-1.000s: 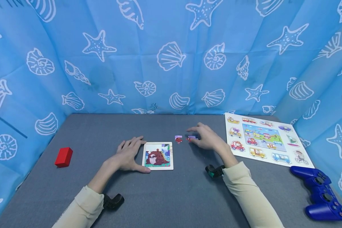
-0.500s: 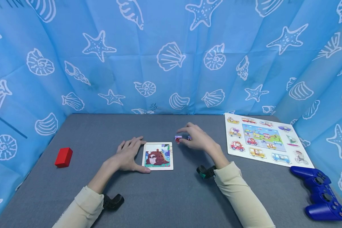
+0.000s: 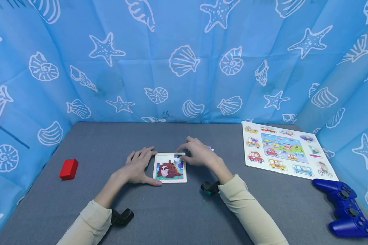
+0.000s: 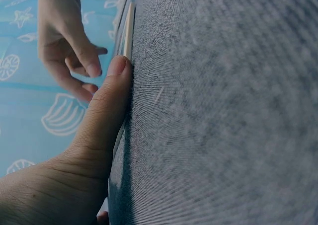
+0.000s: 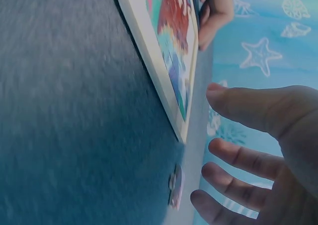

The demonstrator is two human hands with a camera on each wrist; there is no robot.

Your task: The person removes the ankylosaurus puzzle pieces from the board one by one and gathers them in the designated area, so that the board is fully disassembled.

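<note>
A small square jigsaw puzzle in a pale frame [image 3: 185, 175] lies on the grey table. It shows a dark red dinosaur-like animal, with a white gap at its upper left. My left hand [image 3: 138, 166] rests along its left side, thumb [image 4: 107, 93] at the near left corner, fingers spread toward the far one. Over the far right corner is my right hand [image 3: 200, 153]. In the right wrist view its thumb [image 5: 248, 103] and fingers [image 5: 241, 158] stand apart, with nothing seen between them. A loose puzzle piece [image 5: 176, 186] lies past the frame's corner; another piece [image 3: 211, 148] shows behind the right hand.
At the left stands a red block [image 3: 69, 169]. A white vehicle puzzle board [image 3: 248, 136] lies back right, with a blue game controller [image 3: 345, 208] in front of it. A blue shell-print curtain [image 3: 135, 81] closes off the back and sides.
My right hand has moved left, from beside the loose pieces to the puzzle frame's far right corner, and now covers the left piece's spot. My left hand and the frame have stayed put.
</note>
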